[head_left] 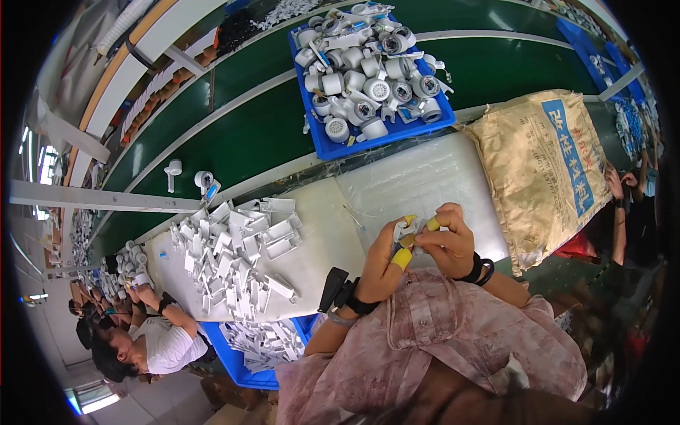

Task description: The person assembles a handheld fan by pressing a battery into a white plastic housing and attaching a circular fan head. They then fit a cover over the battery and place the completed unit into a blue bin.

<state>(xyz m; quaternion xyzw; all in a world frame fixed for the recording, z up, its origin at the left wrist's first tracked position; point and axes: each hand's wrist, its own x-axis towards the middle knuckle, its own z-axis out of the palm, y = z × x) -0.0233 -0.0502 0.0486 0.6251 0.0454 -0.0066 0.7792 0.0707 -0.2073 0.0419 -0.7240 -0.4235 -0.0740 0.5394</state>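
My left hand (381,263) is closed round a small white and grey plastic part (406,232) in front of my body. Against the same part press the fingertips of my right hand (453,242), with a small brownish piece between the fingers that I cannot make out. Yellow covers sit on some fingertips of both hands. To the left, a loose pile of white plastic handle shells (241,244) lies on the pale work surface (319,212). White round-headed fan bodies (354,78) fill a blue crate (382,142) at the far side.
A brown paper sack (531,170) lies at the right. Below the table's near edge, a blue bin (244,375) holds more white shells. Two loose fan bodies (204,180) are on the green belt (248,134). Other people work at the left and right.
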